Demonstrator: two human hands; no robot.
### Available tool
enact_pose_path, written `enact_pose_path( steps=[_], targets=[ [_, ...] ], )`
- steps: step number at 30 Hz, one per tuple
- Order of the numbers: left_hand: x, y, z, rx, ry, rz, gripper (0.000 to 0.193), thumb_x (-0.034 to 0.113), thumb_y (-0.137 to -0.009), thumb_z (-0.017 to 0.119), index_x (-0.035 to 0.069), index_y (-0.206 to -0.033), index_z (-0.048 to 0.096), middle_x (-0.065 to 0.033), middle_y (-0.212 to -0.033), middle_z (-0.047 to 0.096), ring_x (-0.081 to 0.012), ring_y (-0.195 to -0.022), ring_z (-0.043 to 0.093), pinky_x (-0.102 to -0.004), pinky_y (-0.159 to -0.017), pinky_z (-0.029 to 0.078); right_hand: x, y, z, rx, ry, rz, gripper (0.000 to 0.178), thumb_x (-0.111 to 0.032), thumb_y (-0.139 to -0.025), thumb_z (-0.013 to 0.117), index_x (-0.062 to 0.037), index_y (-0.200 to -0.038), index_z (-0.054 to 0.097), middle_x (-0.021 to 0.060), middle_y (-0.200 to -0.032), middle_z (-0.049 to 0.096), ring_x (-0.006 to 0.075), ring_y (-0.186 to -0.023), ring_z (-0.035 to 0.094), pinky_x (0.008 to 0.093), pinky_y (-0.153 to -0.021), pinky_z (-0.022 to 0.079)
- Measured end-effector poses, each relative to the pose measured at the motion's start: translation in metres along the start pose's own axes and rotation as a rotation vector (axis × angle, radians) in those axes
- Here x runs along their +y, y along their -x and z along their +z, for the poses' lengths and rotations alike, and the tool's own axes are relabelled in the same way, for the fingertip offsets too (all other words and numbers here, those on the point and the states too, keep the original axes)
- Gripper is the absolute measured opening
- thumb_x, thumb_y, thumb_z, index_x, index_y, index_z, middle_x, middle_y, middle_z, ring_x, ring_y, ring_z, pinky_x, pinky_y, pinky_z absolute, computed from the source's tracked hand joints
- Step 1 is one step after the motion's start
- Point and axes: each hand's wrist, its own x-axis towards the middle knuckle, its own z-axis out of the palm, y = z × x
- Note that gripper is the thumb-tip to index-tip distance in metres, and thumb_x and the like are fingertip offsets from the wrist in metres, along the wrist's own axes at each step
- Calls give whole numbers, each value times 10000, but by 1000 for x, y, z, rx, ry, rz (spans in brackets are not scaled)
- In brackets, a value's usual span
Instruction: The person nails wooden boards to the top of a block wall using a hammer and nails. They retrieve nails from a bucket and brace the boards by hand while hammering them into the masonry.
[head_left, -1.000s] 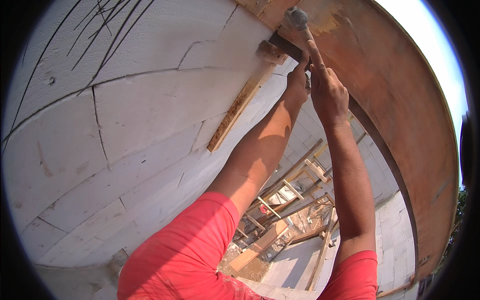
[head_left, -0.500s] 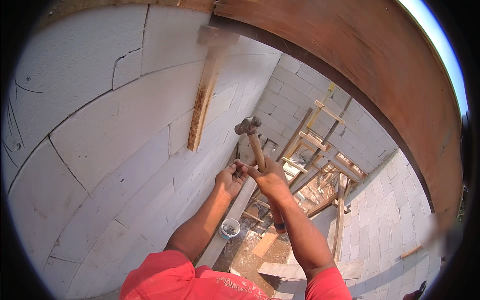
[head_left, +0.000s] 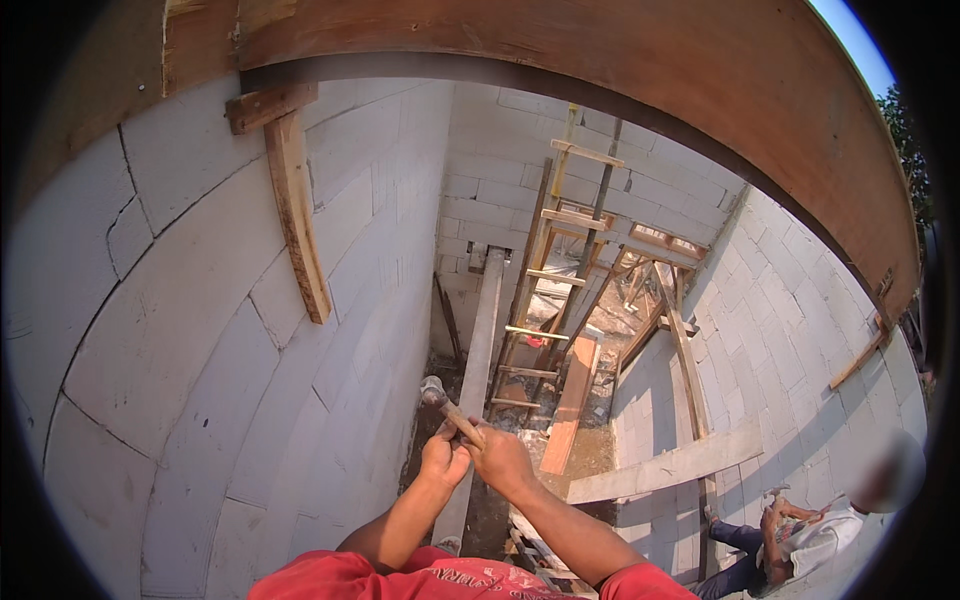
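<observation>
In front of my chest, my right hand [head_left: 503, 462] is wrapped round the wooden handle of a hammer [head_left: 462, 424]. The hammer tilts up to the left, its metal head beyond my fingers. Close against the handle, my left hand [head_left: 443, 456] is closed with the fingertips drawn together; what it pinches, if anything, is hidden. Both hands are above a long narrow plank [head_left: 484, 330] that runs away from me. Left of them rises a wall of pale blocks [head_left: 200, 400].
A large brown wooden panel [head_left: 560, 50] arches overhead. On the left wall hangs a timber brace [head_left: 296, 220]. Ahead stands a wooden ladder [head_left: 550, 275]; a board [head_left: 665, 465] crosses at the right. Lower right, a co-worker [head_left: 800, 540] holds a small tool.
My hands and the hammer have come lower and nearer my body. The hammer now leans left instead of standing up. My view has swung right, bringing the co-worker further in.
</observation>
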Motion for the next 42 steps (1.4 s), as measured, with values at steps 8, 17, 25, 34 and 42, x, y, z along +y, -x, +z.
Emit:
enact_pose_path(
  steps=[8, 17, 25, 34, 42],
  targets=[
    [-13, 41, 28, -31, -81, -75, 237, 243, -1059, 566, 36, -1157, 630, -123, -1032, 643, -269, -961, 650, -411, -922, 549, -16, 42, -29, 159, -88, 41, 185, -223, -907, 716, -53, -962, 667, 193, -917, 713, 460, -850, 681, 544, -709, 543],
    [-37, 101, 62, -375, -473, -32, 266, 282, -1020, 677, 23, -1077, 654, 10, -782, 582, -50, -550, 415, -207, -482, 344, -22, 78, -59, 353, -666, 110, 261, -246, -975, 723, 15, -990, 723, 164, -738, 734, 228, -670, 759, 332, -608, 548],
    [-47, 66, 132, -451, -612, -11, 170, 215, -995, 714, 57, -1046, 675, 29, -781, 573, -31, -523, 370, -200, -444, 301, -8, 88, -104, 549, -616, 210, 320, -345, -974, 739, -44, -1081, 747, 91, -781, 746, 159, -683, 693, 330, -635, 525],
    [-96, -30, 285, -667, -854, -22, 152, 215, -1006, 706, 79, -1059, 667, -20, -931, 672, -22, -520, 351, -200, -457, 301, 66, 141, -134, 697, -914, 472, 379, -337, -1020, 672, -88, -1299, 610, -16, -683, 538, 105, -522, 536, 290, -482, 446],
    [-190, -47, 311, -893, -1241, -61, 173, 197, -988, 732, 54, -1058, 665, -9, -870, 695, -12, -510, 367, -203, -461, 276, 154, 215, -51, 944, -1166, 916, 278, -240, -1029, 631, -107, -1154, 421, 20, -717, 489, 115, -469, 461, 312, -408, 429]
  ],
)
